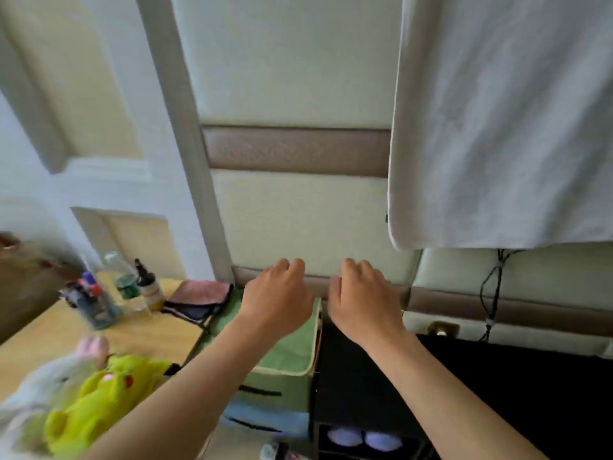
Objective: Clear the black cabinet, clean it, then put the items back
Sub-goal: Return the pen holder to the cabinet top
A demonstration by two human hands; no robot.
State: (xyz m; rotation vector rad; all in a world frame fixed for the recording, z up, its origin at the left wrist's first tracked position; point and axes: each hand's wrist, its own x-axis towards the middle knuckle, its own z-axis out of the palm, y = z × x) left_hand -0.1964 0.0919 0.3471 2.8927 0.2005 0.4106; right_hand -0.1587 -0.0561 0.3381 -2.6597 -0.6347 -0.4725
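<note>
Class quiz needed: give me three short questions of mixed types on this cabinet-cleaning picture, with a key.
1. True or false: the left hand grips the pink cloth.
2. What colour is the fabric box beside the black cabinet? A red, B green, C white.
3. Fill in: the dark-capped bottle stands on the wooden ____.

Key: 1 false; 2 B; 3 table.
</note>
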